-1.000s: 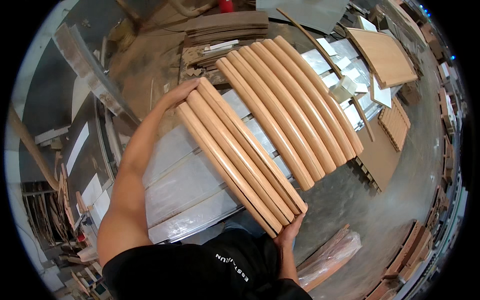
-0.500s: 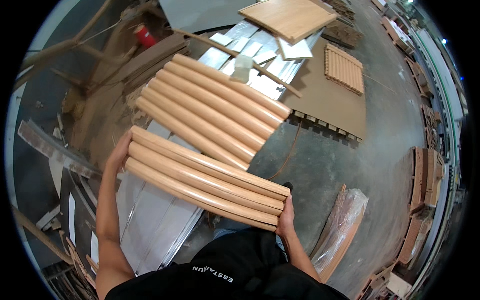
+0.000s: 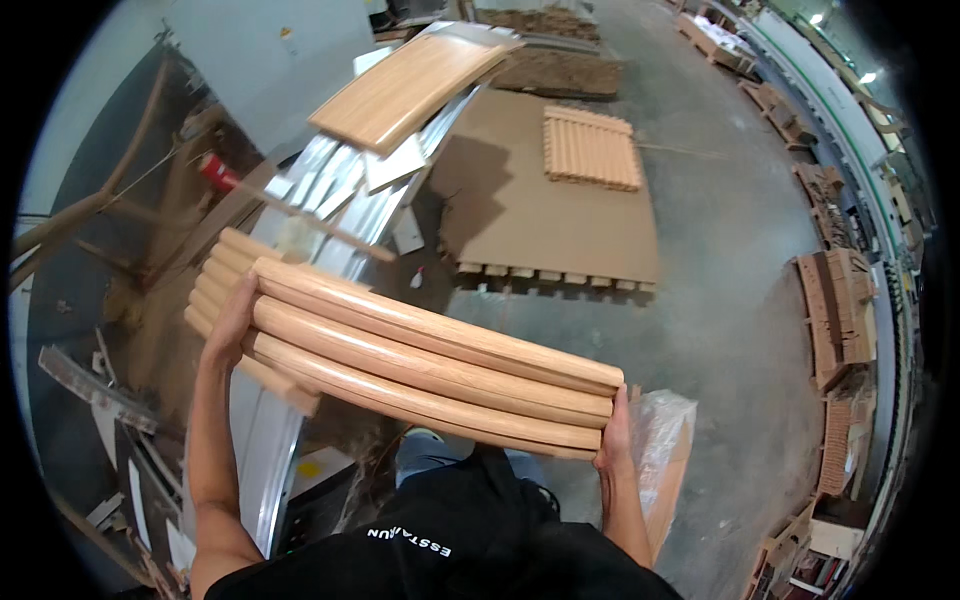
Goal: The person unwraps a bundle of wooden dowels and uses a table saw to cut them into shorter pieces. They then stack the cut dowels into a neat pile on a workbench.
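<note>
Carrying seems the step: left hand (image 3: 234,318) and right hand (image 3: 617,432) clamp wooden slats (image 3: 430,352) (glossy ones) by opposite ends, this side of the pallet (image 3: 560,228); next likely needs level support.

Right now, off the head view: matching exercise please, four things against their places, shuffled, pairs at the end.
Things
1. foremost rounded wood strips
2. wide wooden panel
3. plastic-wrapped bundle
4. short rounded wood strips

Places
A. on a brown sheet
B. held between left hand and right hand
C. on the grey floor
D. over a silvery surface

Pairs: 1-B, 2-D, 3-C, 4-A
</note>
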### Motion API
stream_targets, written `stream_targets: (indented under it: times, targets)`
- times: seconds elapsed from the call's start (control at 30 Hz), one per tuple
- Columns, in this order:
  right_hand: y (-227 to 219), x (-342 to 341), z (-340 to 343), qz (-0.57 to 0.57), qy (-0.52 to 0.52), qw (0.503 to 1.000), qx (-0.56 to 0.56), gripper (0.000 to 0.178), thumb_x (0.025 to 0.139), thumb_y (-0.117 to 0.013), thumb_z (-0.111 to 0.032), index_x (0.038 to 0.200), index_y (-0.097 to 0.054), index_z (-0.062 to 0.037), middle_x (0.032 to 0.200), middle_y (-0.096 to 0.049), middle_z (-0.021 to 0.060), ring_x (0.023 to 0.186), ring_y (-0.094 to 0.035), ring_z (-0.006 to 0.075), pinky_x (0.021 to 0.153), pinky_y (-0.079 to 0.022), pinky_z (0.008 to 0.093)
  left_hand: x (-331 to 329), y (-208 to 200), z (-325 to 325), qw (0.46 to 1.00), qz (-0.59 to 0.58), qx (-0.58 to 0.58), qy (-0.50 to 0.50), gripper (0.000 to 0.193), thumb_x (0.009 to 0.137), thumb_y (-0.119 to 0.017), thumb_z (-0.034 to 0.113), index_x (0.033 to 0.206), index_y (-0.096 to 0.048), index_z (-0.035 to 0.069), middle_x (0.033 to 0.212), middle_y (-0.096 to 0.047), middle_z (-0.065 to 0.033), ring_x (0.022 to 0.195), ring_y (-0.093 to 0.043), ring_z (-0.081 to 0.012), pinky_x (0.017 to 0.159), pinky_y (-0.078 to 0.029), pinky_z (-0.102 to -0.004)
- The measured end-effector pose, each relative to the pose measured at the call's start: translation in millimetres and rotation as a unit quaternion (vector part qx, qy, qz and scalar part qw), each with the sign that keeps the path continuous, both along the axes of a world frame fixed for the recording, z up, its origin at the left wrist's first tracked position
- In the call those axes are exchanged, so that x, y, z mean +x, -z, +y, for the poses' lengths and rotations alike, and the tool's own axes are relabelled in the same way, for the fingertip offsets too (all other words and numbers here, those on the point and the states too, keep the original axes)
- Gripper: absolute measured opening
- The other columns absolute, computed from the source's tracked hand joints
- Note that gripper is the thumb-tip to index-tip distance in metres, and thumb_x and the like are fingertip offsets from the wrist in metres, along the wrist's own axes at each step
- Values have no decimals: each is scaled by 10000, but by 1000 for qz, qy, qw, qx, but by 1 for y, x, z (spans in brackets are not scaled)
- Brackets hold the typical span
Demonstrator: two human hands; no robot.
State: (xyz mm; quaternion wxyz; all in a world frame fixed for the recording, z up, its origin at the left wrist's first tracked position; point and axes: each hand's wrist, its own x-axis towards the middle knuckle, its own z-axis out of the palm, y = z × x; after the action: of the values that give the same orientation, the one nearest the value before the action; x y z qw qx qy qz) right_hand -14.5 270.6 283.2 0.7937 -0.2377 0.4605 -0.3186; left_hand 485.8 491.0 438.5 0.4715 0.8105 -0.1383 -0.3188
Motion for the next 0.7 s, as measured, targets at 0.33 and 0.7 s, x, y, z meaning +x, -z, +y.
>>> stream_targets:
  times: [0.33,0.7]
  targets:
    - [-39,-93,-165,92,129,987,-6,637,1018,-381,-573,1367,-487,-51,1278,-596,132,1144,-610,270,958,-524,405,-50,37,-272,979,2,-112,173,564,1065,-365,442,1353,-496,-25,1279,-573,-128,1136,-552,-186,1018,-429,-329]
    - [-39,-78,-410,153,137,977,-58,648,1020,-395,-565,1373,-487,-29,1299,-587,140,1151,-607,255,948,-524,395,-25,128,-541,969,143,-98,173,539,1059,-330,457,1314,-489,9,1238,-583,-140,1122,-591,-200,957,-493,-360]
